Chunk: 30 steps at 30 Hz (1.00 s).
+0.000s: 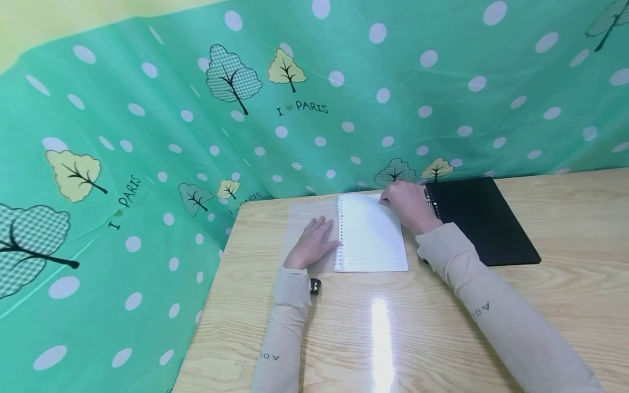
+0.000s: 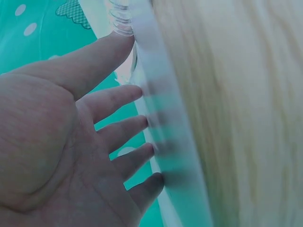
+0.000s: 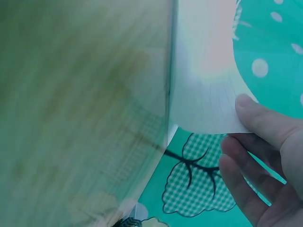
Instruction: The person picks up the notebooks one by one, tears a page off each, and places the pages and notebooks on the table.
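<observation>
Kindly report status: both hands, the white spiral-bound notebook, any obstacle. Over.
Left hand touching translucent sheet; right hand pinching lined white page at far right corner. Notebook lies open. Flat black rectangular item to its right; no obstruction seen.

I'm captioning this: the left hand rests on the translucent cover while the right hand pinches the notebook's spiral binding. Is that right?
No: the right hand pinches a page by its corner, not the spiral binding, as the right wrist view shows. The left hand does rest on the translucent cover.
</observation>
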### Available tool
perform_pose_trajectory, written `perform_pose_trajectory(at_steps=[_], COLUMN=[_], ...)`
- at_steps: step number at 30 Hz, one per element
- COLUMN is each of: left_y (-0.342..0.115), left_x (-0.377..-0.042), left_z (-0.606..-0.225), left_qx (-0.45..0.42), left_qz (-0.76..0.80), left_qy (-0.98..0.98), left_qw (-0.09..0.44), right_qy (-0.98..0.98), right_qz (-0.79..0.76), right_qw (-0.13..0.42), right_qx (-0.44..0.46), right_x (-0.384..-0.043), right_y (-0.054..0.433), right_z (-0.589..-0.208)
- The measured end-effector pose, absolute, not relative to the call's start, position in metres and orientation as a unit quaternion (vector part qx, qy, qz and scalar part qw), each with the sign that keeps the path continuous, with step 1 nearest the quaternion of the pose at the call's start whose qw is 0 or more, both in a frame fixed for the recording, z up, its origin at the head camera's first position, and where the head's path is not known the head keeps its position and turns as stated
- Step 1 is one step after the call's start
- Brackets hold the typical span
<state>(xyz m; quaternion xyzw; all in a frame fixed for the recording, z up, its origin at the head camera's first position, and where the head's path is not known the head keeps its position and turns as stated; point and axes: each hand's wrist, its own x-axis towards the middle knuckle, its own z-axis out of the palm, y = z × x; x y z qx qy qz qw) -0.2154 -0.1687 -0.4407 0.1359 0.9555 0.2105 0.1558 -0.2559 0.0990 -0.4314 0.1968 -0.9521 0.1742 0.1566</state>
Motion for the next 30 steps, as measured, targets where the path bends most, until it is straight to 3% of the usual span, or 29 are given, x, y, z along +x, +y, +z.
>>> perform_pose_trajectory(at_steps=[7, 14, 20, 30], left_y=[-0.169, -0.168, -0.169, -0.165], left_x=[-0.215, -0.213, -0.212, -0.212], left_z=[-0.441, -0.441, -0.441, -0.435], left_qx=[0.129, 0.130, 0.121, 0.126], left_qz=[0.206, 0.212, 0.211, 0.158], left_qy=[0.958, 0.957, 0.958, 0.965], left_qw=[0.154, 0.151, 0.153, 0.166], right_qy=[-0.946, -0.946, -0.932, -0.932], right_qz=[0.127, 0.071, 0.044, 0.050], right_qw=[0.178, 0.141, 0.147, 0.140], right_qx=[0.238, 0.284, 0.329, 0.330], right_x=[-0.244, -0.229, -0.212, -0.206], right_y=[0.086, 0.076, 0.067, 0.063], right_z=[-0.430, -0.426, -0.424, -0.431])
